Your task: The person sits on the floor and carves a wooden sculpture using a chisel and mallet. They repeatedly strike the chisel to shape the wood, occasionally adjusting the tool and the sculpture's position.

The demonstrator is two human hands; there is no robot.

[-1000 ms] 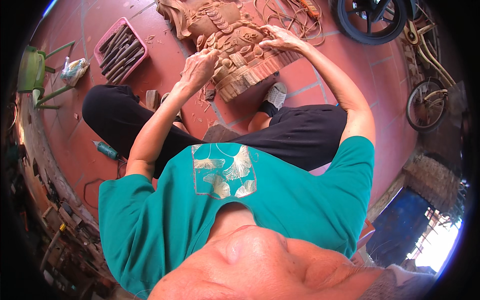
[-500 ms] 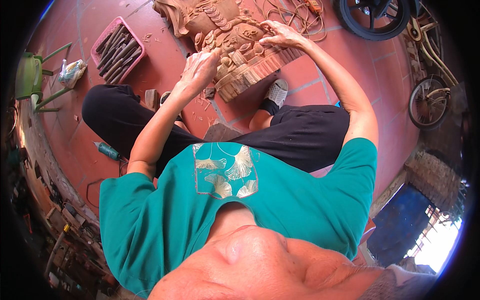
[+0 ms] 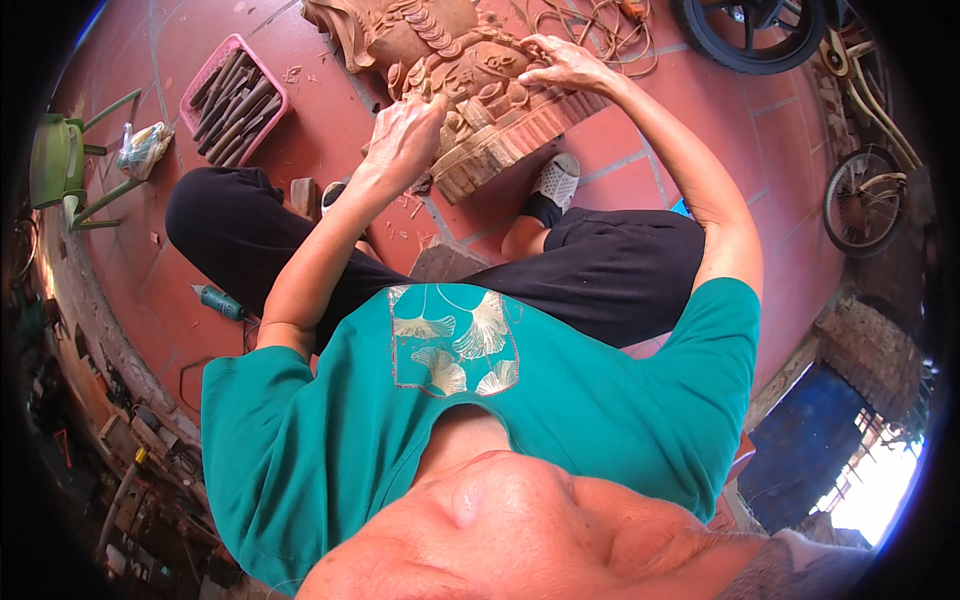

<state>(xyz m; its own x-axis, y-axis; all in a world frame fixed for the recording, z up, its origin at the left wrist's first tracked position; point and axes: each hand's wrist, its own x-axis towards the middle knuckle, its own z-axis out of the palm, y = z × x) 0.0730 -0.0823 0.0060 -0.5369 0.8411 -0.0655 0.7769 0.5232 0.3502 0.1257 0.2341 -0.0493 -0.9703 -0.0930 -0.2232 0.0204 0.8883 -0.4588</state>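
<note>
A brown wooden carving with dense relief, including a coin-like row of discs, lies on the floor in front of me. Its lower edge is a rough, ridged wooden base. At the carving's near left side, my left hand is closed, its knuckles toward me; whatever its fingers hold is hidden. My right hand reaches over the carving's right end, with thumb and fingers apart and the fingertips at the carved surface. Whether they press on it I cannot tell.
A pink basket of dark chisel-like tools stands at left, near a green stool and a plastic bag. A green power tool lies by my knee. Cords and wheels are at far right. Wood chips dot the tiles.
My left hand has shifted slightly to the right and turned a little at the carving's edge. The right hand stays at almost the same place, its fingers still apart.
</note>
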